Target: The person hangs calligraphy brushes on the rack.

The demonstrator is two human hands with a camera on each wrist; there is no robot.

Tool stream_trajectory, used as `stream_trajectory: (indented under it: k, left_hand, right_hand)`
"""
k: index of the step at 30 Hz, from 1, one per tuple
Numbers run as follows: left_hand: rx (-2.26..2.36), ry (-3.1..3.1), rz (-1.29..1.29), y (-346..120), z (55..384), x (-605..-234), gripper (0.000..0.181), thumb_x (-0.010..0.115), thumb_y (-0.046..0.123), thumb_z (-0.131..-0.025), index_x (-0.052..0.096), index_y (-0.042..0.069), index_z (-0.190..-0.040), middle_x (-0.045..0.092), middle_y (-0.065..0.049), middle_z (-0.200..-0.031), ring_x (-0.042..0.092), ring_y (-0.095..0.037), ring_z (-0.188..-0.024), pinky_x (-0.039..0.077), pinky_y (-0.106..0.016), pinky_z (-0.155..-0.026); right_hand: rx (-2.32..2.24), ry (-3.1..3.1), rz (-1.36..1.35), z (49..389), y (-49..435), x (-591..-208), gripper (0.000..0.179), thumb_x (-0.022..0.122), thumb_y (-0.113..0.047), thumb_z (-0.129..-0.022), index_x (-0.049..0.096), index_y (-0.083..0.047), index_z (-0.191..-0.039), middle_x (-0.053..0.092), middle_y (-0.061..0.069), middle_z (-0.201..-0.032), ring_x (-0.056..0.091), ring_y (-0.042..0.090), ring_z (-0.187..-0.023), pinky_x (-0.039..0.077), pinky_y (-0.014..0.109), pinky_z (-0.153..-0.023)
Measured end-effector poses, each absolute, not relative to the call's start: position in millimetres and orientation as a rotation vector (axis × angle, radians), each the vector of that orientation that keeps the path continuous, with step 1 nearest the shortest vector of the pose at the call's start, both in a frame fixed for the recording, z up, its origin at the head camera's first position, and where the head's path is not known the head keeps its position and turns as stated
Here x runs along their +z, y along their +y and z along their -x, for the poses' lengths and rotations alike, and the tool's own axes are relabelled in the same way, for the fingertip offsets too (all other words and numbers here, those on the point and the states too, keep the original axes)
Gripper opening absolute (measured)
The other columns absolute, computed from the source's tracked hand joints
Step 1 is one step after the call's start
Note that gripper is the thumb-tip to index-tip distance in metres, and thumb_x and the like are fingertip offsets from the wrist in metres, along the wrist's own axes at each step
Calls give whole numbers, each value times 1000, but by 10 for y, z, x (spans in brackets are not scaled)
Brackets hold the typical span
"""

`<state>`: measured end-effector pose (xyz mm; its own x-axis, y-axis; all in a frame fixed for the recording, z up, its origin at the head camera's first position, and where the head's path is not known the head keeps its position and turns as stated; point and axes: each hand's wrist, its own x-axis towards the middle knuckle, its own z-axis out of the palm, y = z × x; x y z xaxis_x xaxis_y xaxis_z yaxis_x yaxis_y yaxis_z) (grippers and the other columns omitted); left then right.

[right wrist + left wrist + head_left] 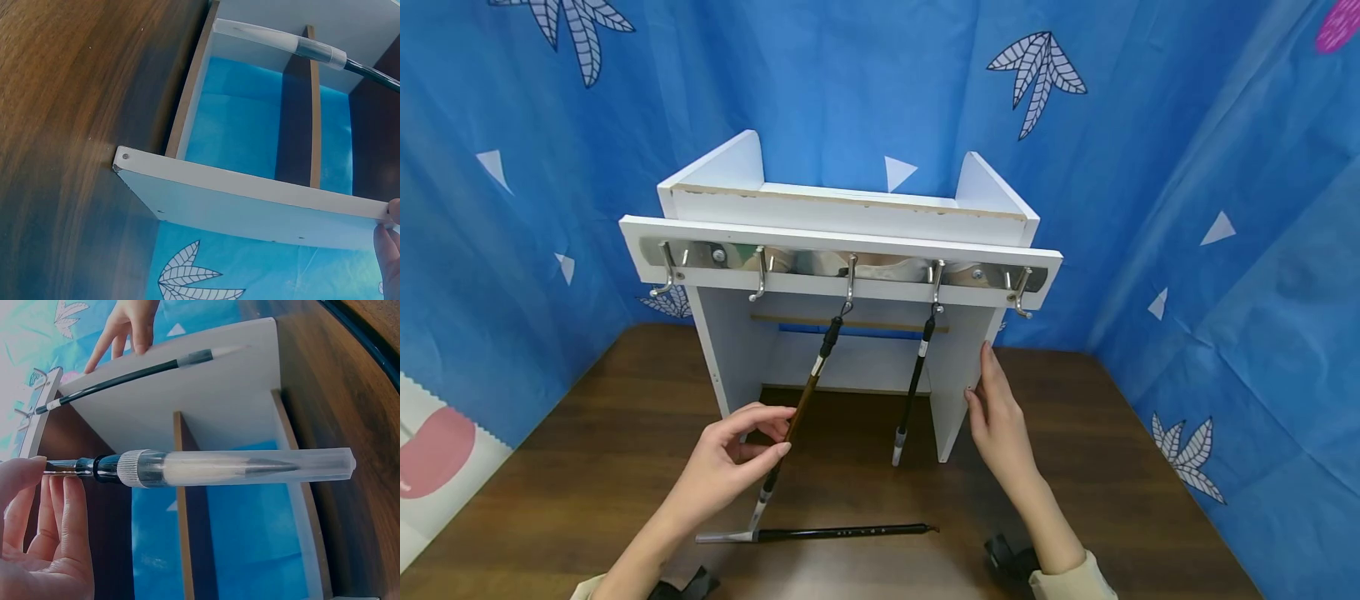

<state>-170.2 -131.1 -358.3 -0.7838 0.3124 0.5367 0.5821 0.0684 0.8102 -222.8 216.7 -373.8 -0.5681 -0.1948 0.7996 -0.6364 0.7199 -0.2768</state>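
Observation:
A brown-handled calligraphy brush [806,400] with a clear tip cap [262,467] hangs by its loop from the middle hook [852,279] of a white rack. My left hand [726,454] pinches its handle between thumb and fingertips, and the brush slants toward me. One hook to the right, a black calligraphy brush [914,379] hangs with its capped tip down. My right hand [1000,417] touches the front edge and outer face of the rack's right side panel [953,375], its fingers nearly straight. In the right wrist view only the fingertips [389,247] show at the edge.
Another black brush [842,532], capped, lies flat on the dark wooden table [1097,467] in front of the rack. The white hook board [730,279] runs across the rack's front; its outer hooks hold nothing. A blue patterned curtain [865,92] surrounds the table.

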Motion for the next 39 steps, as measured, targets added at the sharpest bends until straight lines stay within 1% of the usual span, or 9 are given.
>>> stream_trajectory:
  k: [8, 12, 16, 19, 21, 26, 39]
  left_hand:
    - [-1783, -2133, 896, -1302, 1711, -3597, 36, 66, -7, -83, 62, 6, -116, 60, -6, -97, 58, -18, -88, 55, -33, -67]
    - [-1781, -2126, 902, -1306, 1716, -3597, 36, 66, -8, -83, 62, 5, -116, 60, -6, -97, 58, -18, -88, 55, -33, -66]
    - [-1777, -2123, 907, -1304, 1720, -3602, 36, 65, -8, -83, 62, 5, -117, 60, -7, -97, 58, -18, -88, 55, -33, -67]
    - [-1773, -2115, 911, -1296, 1725, -3604, 36, 65, -8, -83, 62, 5, -117, 59, -9, -97, 58, -17, -88, 55, -32, -67]
    - [-1763, -2098, 924, -1293, 1727, -3611, 37, 65, -10, -83, 62, 3, -117, 59, -10, -96, 58, -17, -87, 55, -31, -66]
    - [-1755, -2074, 936, -1288, 1726, -3619, 39, 64, -13, -82, 61, 1, -118, 59, -10, -96, 57, -18, -87, 55, -31, -65]
    - [-1744, -2056, 931, -1302, 1725, -3600, 40, 64, -15, -81, 62, 1, -117, 59, -11, -96, 58, -18, -86, 55, -30, -65]
  right_hand:
    - [692, -2108, -635, 2225, 2179, -3753, 89, 64, 21, -76, 19, -3, -148, 31, 23, -144, 55, 36, -105, 49, 46, -79]
    - [696, -2117, -634, 2224, 2177, -3750, 89, 64, 21, -76, 19, -3, -149, 31, 23, -144, 53, 37, -109, 47, 45, -82]
    - [691, -2115, -637, 2228, 2174, -3748, 89, 64, 21, -76, 19, -3, -148, 31, 23, -144, 53, 37, -110, 47, 46, -82]
    - [693, -2115, -634, 2226, 2176, -3748, 89, 64, 21, -76, 19, -3, -148, 31, 23, -144, 55, 36, -104, 48, 46, -81]
    - [697, -2119, -633, 2222, 2180, -3754, 89, 64, 21, -76, 19, -3, -149, 31, 23, -144, 55, 36, -104, 48, 46, -80]
    - [698, -2117, -633, 2215, 2181, -3762, 89, 64, 21, -75, 19, -3, -148, 31, 23, -144, 53, 37, -109, 48, 45, -81]
    - [693, -2118, -632, 2239, 2173, -3746, 89, 65, 20, -76, 19, -3, -148, 31, 23, -144, 52, 37, -110, 46, 45, -83]
